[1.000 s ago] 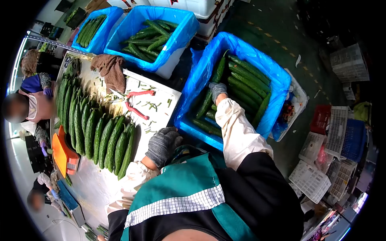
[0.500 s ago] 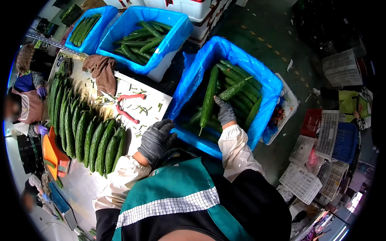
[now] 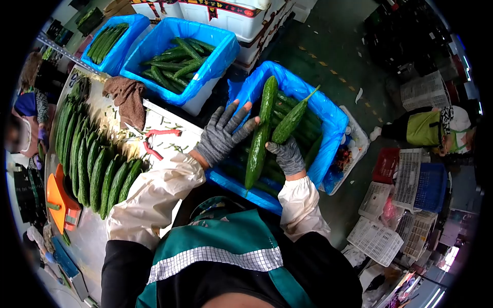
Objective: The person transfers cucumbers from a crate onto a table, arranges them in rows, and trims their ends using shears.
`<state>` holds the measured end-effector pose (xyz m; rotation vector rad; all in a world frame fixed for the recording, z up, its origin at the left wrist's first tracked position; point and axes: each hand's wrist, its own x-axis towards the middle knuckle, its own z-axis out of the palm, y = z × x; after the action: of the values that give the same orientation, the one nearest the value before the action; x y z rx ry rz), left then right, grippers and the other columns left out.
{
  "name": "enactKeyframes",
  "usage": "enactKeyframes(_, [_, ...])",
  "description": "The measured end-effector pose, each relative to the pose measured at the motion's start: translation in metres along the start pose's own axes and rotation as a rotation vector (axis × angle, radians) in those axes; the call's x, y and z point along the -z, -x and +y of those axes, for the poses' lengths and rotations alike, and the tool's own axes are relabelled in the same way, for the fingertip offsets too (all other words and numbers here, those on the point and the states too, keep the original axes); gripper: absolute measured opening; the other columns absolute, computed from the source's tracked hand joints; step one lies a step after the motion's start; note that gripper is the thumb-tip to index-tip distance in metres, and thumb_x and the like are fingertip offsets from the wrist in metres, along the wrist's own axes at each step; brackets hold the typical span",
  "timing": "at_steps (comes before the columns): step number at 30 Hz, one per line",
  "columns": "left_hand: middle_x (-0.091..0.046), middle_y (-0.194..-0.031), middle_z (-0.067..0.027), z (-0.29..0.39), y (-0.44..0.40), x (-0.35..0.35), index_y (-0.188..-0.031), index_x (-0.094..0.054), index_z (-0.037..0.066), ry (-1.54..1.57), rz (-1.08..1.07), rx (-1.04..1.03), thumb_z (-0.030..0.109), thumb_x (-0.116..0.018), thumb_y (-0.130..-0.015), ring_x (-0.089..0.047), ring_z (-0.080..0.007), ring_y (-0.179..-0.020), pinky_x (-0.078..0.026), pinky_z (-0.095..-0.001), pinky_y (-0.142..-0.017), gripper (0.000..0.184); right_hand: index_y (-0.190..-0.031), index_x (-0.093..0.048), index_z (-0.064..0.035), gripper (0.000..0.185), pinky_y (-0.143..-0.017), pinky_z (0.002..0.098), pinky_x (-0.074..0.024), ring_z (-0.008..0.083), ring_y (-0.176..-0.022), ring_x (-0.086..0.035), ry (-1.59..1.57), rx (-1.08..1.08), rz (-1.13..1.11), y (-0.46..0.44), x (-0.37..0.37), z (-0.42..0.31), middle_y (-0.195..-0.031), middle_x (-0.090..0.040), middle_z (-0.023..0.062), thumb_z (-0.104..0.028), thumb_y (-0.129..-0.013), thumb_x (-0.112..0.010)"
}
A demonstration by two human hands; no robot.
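Note:
My left hand, in a grey fingerless glove, is spread beside the near bin, its fingertips close to a long cucumber. Over the bin, my right hand, gloved alike, has its fingers around the lower end of a second cucumber. Both cucumbers are raised side by side above the blue-lined bin, where more cucumbers lie. What supports the long cucumber is partly hidden behind my right hand. A row of cucumbers lies on the table at the left.
Red-handled shears and a brown cloth lie on the table, with an orange scale at its left. Two more blue-lined bins stand behind. Plastic crates are at the right. A co-worker is at the far left.
My left hand has moved from the table edge towards the bin and opened out. My right hand has brought the two cucumbers up out of the bin.

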<state>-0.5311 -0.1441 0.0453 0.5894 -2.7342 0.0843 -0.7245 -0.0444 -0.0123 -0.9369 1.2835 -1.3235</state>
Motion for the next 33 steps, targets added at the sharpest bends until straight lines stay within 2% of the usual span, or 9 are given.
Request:
enactKeyframes(10, [-0.033, -0.131, -0.0167, -0.007, -0.006, 0.022, -0.12, -0.043, 0.007, 0.652, 0.496, 0.145, 0.002, -0.057, -0.068, -0.035, -0.0366, -0.119, -0.034, -0.0385, -0.095, 0.055, -0.101, -0.053, -0.0008, 0.053, -0.077, 0.0292, -0.041, 0.0155, -0.084, -0.05, 0.184, -0.079, -0.109, 0.022, -0.072, -0.098, -0.091, -0.057, 0.0062, -0.022, -0.058, -0.077])
enactKeyframes(16, [-0.023, -0.137, -0.0134, -0.007, 0.018, 0.024, -0.125, -0.036, 0.006, 1.027, 0.711, 0.249, -0.004, -0.055, -0.073, -0.026, -0.0279, -0.125, -0.03, -0.0341, -0.098, 0.057, -0.103, -0.053, -0.0006, 0.052, -0.078, 0.0293, -0.042, 0.0156, -0.087, -0.052, 0.136, -0.026, -0.174, 0.023, -0.101, -0.108, -0.093, -0.058, 0.0062, -0.019, -0.06, -0.076])
enactKeyframes(17, [-0.023, -0.137, -0.0128, -0.006, 0.02, 0.028, -0.125, -0.036, 0.006, 1.275, 0.711, 0.363, -0.004, -0.054, -0.073, -0.026, -0.0271, -0.125, -0.033, -0.0336, -0.096, 0.056, -0.104, -0.054, -0.0006, 0.051, -0.078, 0.0296, -0.0428, 0.0152, -0.088, -0.054, 0.074, -0.017, -0.2, 0.021, -0.102, -0.109, -0.093, -0.059, 0.0065, -0.018, -0.061, -0.075])
enactKeyframes(20, [-0.035, -0.129, -0.0092, -0.004, 0.027, 0.043, -0.123, -0.039, 0.009, 1.722, 0.752, 0.615, 0.012, -0.059, -0.075, -0.046, -0.0225, -0.108, -0.047, -0.0296, -0.077, 0.052, -0.106, -0.053, 0.0006, 0.05, -0.079, 0.0291, -0.0439, 0.0148, -0.092, -0.054, -0.055, -0.138, -0.356, 0.016, -0.108, -0.103, -0.097, -0.059, 0.0069, -0.013, -0.063, -0.073])
enactKeyframes(22, [-0.051, -0.101, -0.0069, -0.007, 0.022, 0.084, -0.121, -0.043, 0.013, 2.285, 0.593, 1.061, 0.037, -0.059, -0.076, -0.055, -0.0158, -0.07, -0.048, -0.0253, -0.052, 0.053, -0.107, -0.052, 0.001, 0.049, -0.079, 0.0294, -0.0445, 0.0159, -0.092, -0.055, -0.1, -0.145, -0.399, 0.014, -0.113, -0.103, -0.097, -0.059, 0.0084, -0.012, -0.064, -0.072])
enactKeyframes(23, [-0.049, -0.074, -0.0024, -0.007, 0.018, 0.095, -0.118, -0.046, 0.016, 2.245, 0.478, 1.172, 0.054, -0.054, -0.074, -0.044, -0.0116, -0.045, -0.042, -0.0231, -0.039, 0.059, -0.108, -0.052, 0.0015, 0.048, -0.079, 0.0296, -0.0451, 0.0171, -0.093, -0.055, -0.153, -0.153, -0.436, 0.013, -0.116, -0.103, -0.097, -0.059, 0.0098, -0.011, -0.065, -0.071])
enactKeyframes(24, [-0.049, -0.074, -0.0024, -0.01, 0.023, 0.095, -0.118, -0.046, 0.016, 2.244, 0.491, 1.167, 0.054, -0.054, -0.074, -0.044, -0.0116, -0.045, -0.042, -0.0231, -0.039, 0.059, -0.108, -0.052, 0.0015, 0.048, -0.079, 0.0296, -0.0451, 0.0171, -0.093, -0.055, -0.148, -0.151, -0.444, 0.012, -0.121, -0.105, -0.097, -0.059, 0.0098, -0.011, -0.065, -0.071])
enactKeyframes(25, [-0.046, -0.096, -0.0008, -0.013, 0.031, 0.091, -0.123, -0.04, 0.022, 2.268, 0.491, 1.072, 0.043, -0.053, -0.078, -0.046, -0.0104, -0.052, -0.044, -0.0227, -0.046, 0.051, -0.108, -0.051, 0.0012, 0.048, -0.079, 0.0297, -0.0454, 0.0179, -0.091, -0.056, -0.221, -0.156, -0.463, 0.012, -0.126, -0.108, -0.097, -0.059, 0.0106, -0.012, -0.066, -0.07])
enactKeyframes(33, [-0.04, -0.117, -0.0081, -0.044, 0.061, 0.082, -0.125, -0.036, 0.013, 1.894, 0.605, 0.444, 0.035, -0.059, -0.077, -0.05, -0.0161, -0.081, -0.043, -0.0306, -0.073, 0.058, -0.11, -0.048, 0.0006, 0.052, -0.073, 0.0279, -0.0466, 0.017, -0.081, -0.057, -0.288, -0.084, -0.525, 0.004, -0.144, -0.101, -0.097, -0.058, 0.0122, -0.019, -0.067, -0.07])
